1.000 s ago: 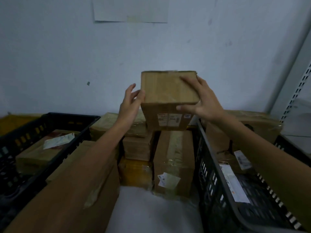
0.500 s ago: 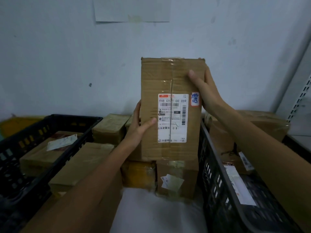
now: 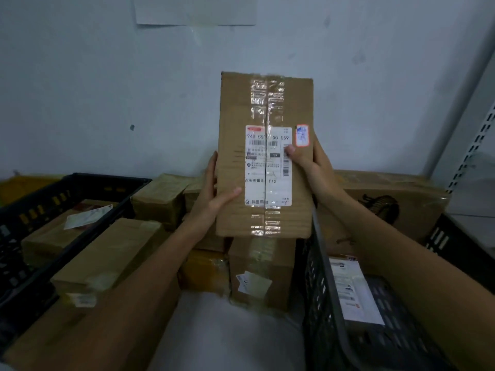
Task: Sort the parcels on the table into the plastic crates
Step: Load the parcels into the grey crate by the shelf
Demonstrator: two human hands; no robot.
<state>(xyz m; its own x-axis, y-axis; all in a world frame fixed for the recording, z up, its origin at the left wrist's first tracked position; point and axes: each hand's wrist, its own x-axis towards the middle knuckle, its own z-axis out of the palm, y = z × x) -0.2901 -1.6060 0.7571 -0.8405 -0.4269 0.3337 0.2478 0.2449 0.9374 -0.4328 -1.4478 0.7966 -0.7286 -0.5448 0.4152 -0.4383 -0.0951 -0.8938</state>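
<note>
Step in hand, apparently checking the label (image 3: pixel 267 167): the grip of left hand (image 3: pixel 211 195) and right hand (image 3: pixel 308 163) is closed on the upright parcel (image 3: pixel 235 113), held above and just left of the right crate (image 3: pixel 325 263); next, lower it into the indicated crate.

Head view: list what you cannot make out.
- Shipping label on the cardboard box: fine print too small and blurred.
- Right hand: fingers hidden behind the box; only the thumb shows.
- Right crate: cut off by the bottom edge, partly covered by the forearm.
- Paper sheet on the wall: cut off by the top edge.
</note>
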